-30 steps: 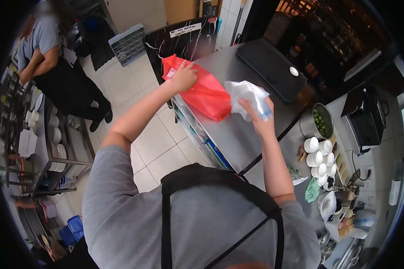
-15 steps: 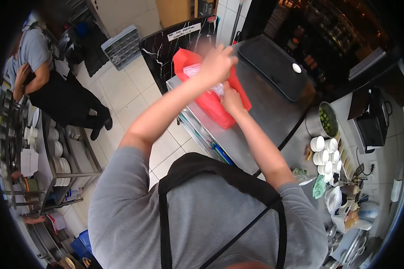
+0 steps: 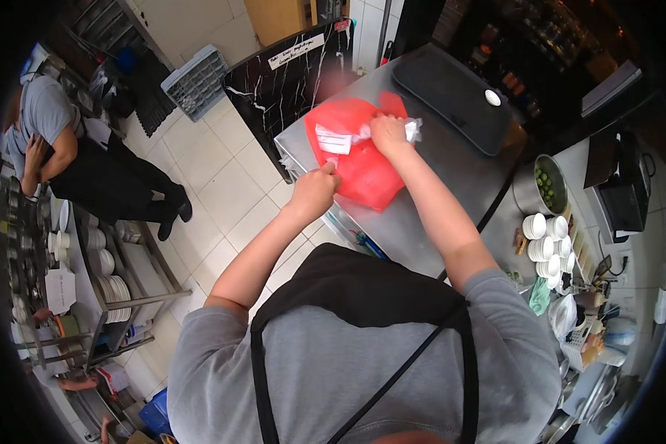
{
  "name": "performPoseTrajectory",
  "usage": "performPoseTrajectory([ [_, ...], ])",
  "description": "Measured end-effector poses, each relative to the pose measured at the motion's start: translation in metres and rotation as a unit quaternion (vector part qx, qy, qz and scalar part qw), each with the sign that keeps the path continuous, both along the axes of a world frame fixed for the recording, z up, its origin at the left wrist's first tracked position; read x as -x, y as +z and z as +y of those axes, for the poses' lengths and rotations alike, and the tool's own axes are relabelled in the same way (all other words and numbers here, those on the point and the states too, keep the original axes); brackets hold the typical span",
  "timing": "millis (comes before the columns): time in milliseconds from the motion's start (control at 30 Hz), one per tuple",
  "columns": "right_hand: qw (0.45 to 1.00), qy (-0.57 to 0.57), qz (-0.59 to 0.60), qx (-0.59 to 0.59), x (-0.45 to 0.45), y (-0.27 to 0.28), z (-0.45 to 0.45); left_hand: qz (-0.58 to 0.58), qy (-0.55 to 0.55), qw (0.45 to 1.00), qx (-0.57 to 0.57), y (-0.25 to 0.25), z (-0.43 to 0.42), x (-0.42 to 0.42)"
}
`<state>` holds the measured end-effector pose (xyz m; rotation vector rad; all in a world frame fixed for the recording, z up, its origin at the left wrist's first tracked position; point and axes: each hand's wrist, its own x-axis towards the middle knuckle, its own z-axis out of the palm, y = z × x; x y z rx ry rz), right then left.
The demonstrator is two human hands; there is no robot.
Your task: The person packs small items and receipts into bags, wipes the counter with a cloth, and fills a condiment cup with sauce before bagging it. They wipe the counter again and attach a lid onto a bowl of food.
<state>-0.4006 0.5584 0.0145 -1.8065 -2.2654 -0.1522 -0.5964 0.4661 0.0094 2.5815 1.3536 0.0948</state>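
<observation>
Head view shows your right hand (image 3: 390, 136) closed around bunched clear plastic (image 3: 414, 130) over the red bag (image 3: 370, 176) on the metal worktop (image 3: 462, 174), while your left hand (image 3: 314, 192) touches the bag's left edge, whether pinching it you cannot tell.

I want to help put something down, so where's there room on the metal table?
Bare metal table shows between the right arm, black tray and dark seam. The tray has room too, away from its small white thing. It's crowded at the red bag and, past the seam, by the pot and white stacks.
</observation>
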Motion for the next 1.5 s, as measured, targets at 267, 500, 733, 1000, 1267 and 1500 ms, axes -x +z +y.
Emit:
performPoseTrajectory([
  [267, 0.968, 0.001, -0.007, 0.252, -0.001, 0.097, -0.042, -0.095, 0.113, 0.965, 0.215, 0.026, 0.001, -0.025],
  [500, 0.878, 0.025, 0.468, 0.099, 0.008, 0.003, -0.003, -0.283, -0.154, 0.941, 0.103, -0.029, -0.009, -0.054],
  [733, 0.883, -0.012, 0.468, -0.046, 0.007, 0.008, -0.003, -0.152, 0.063, 0.985, 0.054, 0.033, 0.038, -0.055],
  [1000, 0.875, -0.014, 0.479, -0.074, 0.004, 0.004, 0.003, -0.258, 0.223, 0.94, 0.018, -0.04, 0.065, -0.061],
  [1267, 0.704, 0.106, 0.699, 0.071, -0.015, 0.065, -0.036, -0.346, -0.123, 0.929, -0.051, 0.048, -0.035, -0.098],
  [1500, 0.866, 0.104, 0.41, 0.267, -0.025, 0.063, -0.072, -0.352, -0.159, 0.922, -0.019, 0.052, -0.059, -0.095],
])
